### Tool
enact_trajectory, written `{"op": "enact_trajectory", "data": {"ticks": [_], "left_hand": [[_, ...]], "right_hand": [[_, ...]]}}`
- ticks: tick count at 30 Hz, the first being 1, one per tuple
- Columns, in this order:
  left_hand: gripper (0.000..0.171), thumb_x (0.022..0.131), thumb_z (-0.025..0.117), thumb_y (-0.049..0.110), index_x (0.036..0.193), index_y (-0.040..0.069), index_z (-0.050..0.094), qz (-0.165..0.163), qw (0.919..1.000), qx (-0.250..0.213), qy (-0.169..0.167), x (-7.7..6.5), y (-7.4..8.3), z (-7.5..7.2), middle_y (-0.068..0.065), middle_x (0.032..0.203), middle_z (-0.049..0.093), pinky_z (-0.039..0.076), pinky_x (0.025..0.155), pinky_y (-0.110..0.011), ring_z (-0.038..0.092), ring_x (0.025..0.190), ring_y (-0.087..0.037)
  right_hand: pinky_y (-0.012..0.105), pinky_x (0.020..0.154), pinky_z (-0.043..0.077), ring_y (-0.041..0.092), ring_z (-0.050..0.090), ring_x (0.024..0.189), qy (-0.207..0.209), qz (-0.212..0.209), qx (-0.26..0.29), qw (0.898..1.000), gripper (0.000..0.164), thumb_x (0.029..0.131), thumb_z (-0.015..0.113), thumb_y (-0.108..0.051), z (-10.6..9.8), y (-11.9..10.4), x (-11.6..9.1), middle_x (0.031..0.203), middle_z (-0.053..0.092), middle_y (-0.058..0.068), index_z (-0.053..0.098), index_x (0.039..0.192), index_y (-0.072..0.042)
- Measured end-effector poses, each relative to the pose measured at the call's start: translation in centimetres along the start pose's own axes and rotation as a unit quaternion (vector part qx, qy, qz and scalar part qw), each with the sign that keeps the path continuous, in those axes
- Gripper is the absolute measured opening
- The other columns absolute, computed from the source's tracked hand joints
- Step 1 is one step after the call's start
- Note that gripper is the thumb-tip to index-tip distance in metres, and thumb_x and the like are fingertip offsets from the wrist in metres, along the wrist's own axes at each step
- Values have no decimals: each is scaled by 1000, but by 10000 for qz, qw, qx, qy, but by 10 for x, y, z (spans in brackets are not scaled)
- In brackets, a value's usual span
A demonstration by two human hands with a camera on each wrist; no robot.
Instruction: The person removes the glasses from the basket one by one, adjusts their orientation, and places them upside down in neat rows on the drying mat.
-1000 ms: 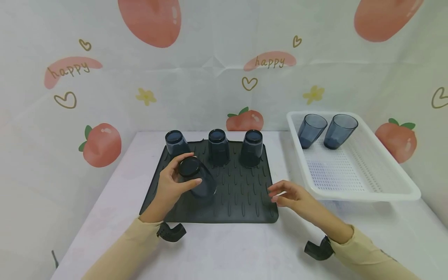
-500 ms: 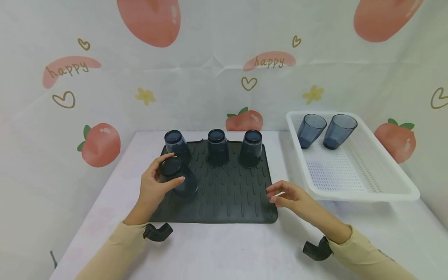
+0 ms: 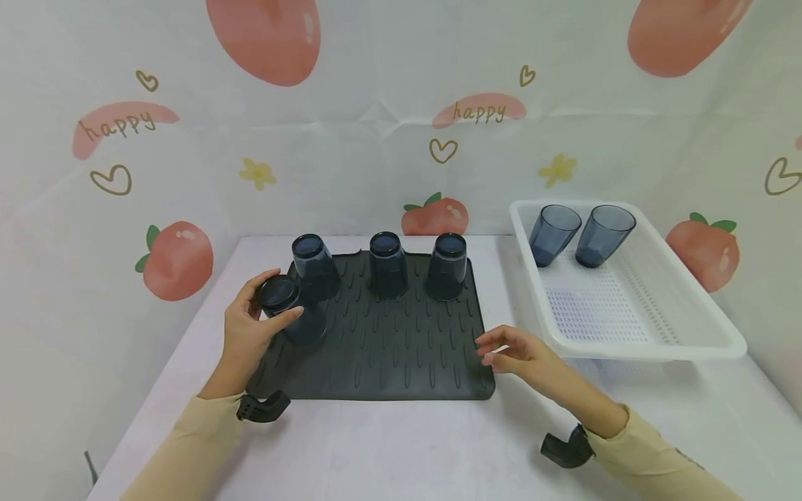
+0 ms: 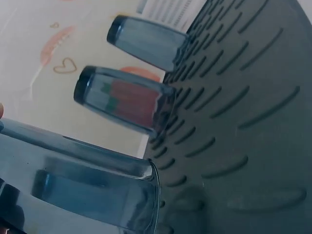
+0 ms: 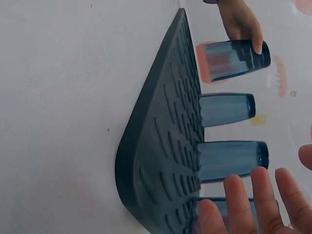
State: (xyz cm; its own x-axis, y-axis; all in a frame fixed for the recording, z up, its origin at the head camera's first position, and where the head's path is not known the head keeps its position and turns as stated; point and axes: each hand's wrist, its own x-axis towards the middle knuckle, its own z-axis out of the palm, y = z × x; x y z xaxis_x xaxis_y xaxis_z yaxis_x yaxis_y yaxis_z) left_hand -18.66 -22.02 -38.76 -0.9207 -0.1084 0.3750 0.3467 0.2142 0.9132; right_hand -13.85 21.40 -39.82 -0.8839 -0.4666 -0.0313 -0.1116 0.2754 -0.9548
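Observation:
My left hand grips a dark blue, see-through drinking glass near its base, thumb on one side and fingers on the other. The glass is upside down and slightly tilted, over the left part of a black ridged drying mat. In the right wrist view this glass hangs just above the mat. Along the mat's back edge stand three more upturned glasses: a left one, a middle one and a right one. My right hand holds nothing, fingers relaxed at the mat's right edge.
A white perforated basket stands at the right. Two blue glasses, one at left and one at right, lean mouth up inside its back end. A printed white cloth hangs behind the white table.
My left hand has carried the glass leftward over the mat, from in front of the gap between the left and middle glasses to the left side. The right hand has stayed in place.

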Motion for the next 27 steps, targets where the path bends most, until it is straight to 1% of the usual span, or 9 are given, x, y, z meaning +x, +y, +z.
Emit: {"op": "enact_trajectory", "data": {"ticks": [5,8,12,15,18,21,27], "left_hand": [[69,75,78,-6,138,7,51,-92,9997,246,11,0,-2,-2,9,121,56,41,97,-8,56,111,-3],[69,76,78,-5,138,5,50,-125,9994,316,-10,-1,-4,-2,10,121,56,41,97,-8,56,111,-2],[69,76,78,-4,139,7,50,-135,9990,419,-87,-2,-7,-2,11,120,56,40,97,-7,55,111,-1],[68,77,77,-5,138,6,50,-120,9990,402,-152,-3,-6,0,11,120,56,41,96,-7,56,109,-1],[68,76,77,-6,138,3,49,-84,9991,358,-215,-4,-5,2,12,120,56,42,94,-7,56,108,-1],[68,77,78,-5,138,4,49,-46,9986,424,-305,-6,-8,3,13,120,56,42,94,-7,56,109,0],[68,77,79,-1,138,8,50,-85,9977,491,-451,-7,-10,5,12,121,55,45,90,-8,57,107,1]], "right_hand": [[24,84,54,34,64,103,96,132,-58,9998,34,97,58,-16,0,0,0,119,58,29,53,124,4],[25,83,55,36,63,104,100,157,-78,9998,34,97,58,-16,0,0,0,118,59,28,53,124,4],[24,83,55,36,63,103,81,114,-66,9999,34,97,58,-15,-1,-1,-1,118,59,29,53,124,6],[24,83,54,34,64,102,94,92,-45,9999,34,97,58,-15,-1,-2,-2,118,59,30,53,124,6],[24,83,54,32,64,102,100,63,-49,9999,34,97,58,-15,-1,-1,-2,118,58,30,53,124,6],[24,82,55,33,64,101,102,74,-59,9999,34,97,58,-15,-1,1,-1,118,58,31,53,124,6],[25,82,55,39,62,104,134,201,-51,9997,34,97,59,-16,-1,3,0,119,59,29,54,124,3]]}}
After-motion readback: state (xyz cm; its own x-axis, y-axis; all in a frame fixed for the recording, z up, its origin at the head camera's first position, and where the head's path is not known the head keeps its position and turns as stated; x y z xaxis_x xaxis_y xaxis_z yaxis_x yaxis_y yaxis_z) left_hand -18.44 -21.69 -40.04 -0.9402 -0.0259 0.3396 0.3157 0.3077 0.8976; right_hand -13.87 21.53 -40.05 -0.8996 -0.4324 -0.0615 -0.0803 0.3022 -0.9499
